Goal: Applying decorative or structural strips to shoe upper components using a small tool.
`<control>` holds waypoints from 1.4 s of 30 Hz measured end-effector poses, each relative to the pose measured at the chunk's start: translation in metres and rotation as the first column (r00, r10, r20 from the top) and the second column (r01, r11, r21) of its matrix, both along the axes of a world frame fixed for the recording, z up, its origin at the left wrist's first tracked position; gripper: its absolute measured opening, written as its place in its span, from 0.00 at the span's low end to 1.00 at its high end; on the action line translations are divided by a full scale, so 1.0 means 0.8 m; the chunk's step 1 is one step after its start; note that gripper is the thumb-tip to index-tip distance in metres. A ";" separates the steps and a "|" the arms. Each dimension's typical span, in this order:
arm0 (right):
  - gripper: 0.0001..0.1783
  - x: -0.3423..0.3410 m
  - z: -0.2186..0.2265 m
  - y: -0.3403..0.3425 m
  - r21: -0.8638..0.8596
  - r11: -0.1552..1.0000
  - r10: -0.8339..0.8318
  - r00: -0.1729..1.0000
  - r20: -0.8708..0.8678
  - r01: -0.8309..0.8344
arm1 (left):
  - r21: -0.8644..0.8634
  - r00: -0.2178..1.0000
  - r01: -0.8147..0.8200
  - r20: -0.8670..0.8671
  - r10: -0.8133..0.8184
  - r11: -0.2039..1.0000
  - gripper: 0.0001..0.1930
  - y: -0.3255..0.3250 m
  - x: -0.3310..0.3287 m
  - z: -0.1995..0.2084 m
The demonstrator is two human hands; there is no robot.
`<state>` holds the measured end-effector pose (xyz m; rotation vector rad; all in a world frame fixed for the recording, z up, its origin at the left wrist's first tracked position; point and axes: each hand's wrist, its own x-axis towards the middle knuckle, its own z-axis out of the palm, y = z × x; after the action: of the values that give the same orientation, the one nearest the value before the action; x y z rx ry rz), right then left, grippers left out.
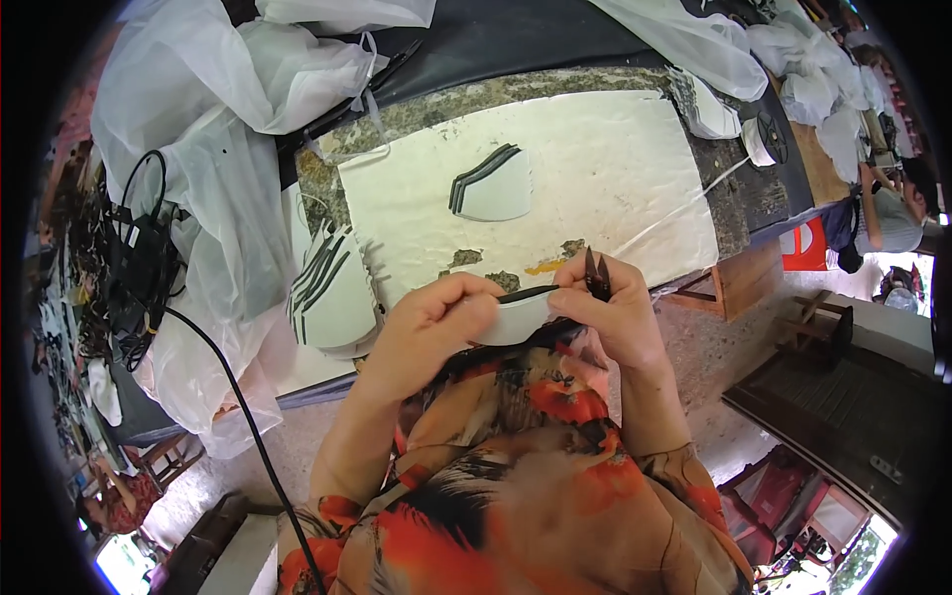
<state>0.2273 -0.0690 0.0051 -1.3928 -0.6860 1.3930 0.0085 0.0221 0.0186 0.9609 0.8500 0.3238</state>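
My left hand (433,322) pinches one end of a pale curved piece (516,322) with a black strip along its upper edge. My right hand (617,315) pinches the other end between thumb and finger. Small dark thread snips (598,276) are also in the right hand, blades pointing away from me. Beyond the hands, a small stack of similar black-edged pieces (498,190) lies on a white sheet (605,169). A taller stack of such pieces (342,302) sits left of the sheet, its black edges fanned out.
White plastic bags (223,198) crowd the left side, and a black cable (233,382) runs down past my left arm. Toward the right, a roll of narrow white tape (762,141) trails a strip over the sheet. A wooden stool (729,283) stands below the table edge.
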 end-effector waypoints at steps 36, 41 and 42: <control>0.16 0.008 0.055 -0.002 -0.181 0.899 0.433 0.741 0.514 -0.400 | -0.164 0.990 -0.037 0.127 0.059 0.986 0.12 -0.002 0.003 -0.019; 0.23 -0.004 0.022 -0.001 -0.020 0.947 0.304 0.871 0.385 -0.322 | -0.154 0.992 -0.024 0.122 0.043 0.988 0.13 -0.009 0.005 -0.010; 0.24 -0.005 0.028 0.005 -0.039 0.933 0.344 0.854 0.390 -0.358 | -0.139 0.993 -0.021 0.109 0.037 0.990 0.12 -0.010 0.005 -0.011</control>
<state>0.2236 -0.0649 0.0275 -1.5928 -1.2772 1.3770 0.0123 0.0140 0.0098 0.7952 0.7749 0.3362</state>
